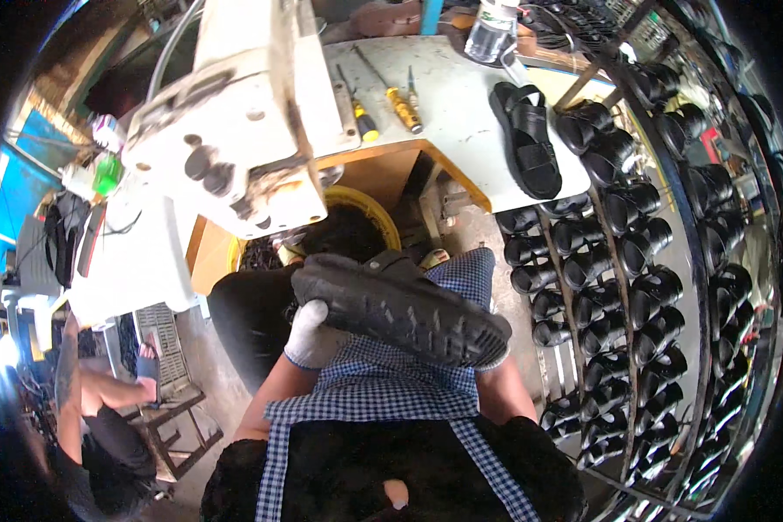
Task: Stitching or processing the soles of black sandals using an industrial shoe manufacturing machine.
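Across my lap I hold a black sandal (400,317), its ridged sole turned up toward me and a strap showing along its far side. My left hand (311,337), in a white glove, is closed around the sandal's left end with the thumb pressed on the sole's edge. At the other end my right hand (498,358) grips the sandal from beneath; most of that hand is hidden behind the sole. Another black sandal (527,139) lies on the right part of the white machine table (461,104), well beyond my hands.
A white sewing machine (226,130) stands ahead. Screwdrivers (402,109) and a clear bottle (493,30) are on the table. Below is a yellow-rimmed tub (383,217) of black scraps. Racks of black sandals (639,204) line the right. Another person (104,426) sits at left.
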`<state>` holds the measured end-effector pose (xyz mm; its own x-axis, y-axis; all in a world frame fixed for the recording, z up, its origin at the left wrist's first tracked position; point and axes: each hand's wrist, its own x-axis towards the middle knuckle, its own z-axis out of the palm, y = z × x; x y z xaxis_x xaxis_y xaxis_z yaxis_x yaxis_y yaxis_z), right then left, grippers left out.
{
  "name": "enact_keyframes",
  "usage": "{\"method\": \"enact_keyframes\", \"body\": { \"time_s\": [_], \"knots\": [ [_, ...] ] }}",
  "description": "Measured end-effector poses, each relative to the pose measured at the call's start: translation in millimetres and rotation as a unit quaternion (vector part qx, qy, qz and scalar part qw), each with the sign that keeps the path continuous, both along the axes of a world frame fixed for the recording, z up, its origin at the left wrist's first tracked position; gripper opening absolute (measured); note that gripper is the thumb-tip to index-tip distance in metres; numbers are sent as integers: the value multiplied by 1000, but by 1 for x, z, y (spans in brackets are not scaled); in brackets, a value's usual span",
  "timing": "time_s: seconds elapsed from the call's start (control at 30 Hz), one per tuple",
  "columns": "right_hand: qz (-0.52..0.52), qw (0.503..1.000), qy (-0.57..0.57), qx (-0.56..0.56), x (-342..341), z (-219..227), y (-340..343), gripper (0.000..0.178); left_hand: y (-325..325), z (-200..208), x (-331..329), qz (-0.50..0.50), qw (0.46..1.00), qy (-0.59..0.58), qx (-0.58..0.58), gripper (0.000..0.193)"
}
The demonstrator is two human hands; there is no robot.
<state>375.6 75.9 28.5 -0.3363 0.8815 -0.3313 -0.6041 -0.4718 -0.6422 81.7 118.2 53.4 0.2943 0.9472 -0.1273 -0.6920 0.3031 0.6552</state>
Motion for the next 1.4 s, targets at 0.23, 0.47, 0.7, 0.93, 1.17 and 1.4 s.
{"method": "enact_keyframes", "body": {
  "time_s": [0.23, 0.47, 0.7, 0.93, 1.17, 1.4],
  "knots": [
    [115, 872, -389, 275, -3, 34, -19, 91, 7, -8, -25, 81, 983, -64, -150, 68],
    [-8, 957, -185, 224, -49, -10, -15, 90, -4, -8, -52, 73, 988, -90, -98, 70],
    [-170, 984, 34, 51, -51, 8, 12, 91, 22, 16, -51, -175, 977, 57, 108, 102],
    [-208, 969, 7, 134, -35, 8, 45, 86, 71, -10, -49, -221, 942, 144, 209, 102],
    [-181, 959, -107, 189, -65, 46, 45, 99, 80, -5, -82, -201, 900, 121, 369, 80],
    [-118, 972, -98, 175, -111, 25, 51, 92, 27, 2, -124, -2, 994, 54, 92, 54]
  ]
}}
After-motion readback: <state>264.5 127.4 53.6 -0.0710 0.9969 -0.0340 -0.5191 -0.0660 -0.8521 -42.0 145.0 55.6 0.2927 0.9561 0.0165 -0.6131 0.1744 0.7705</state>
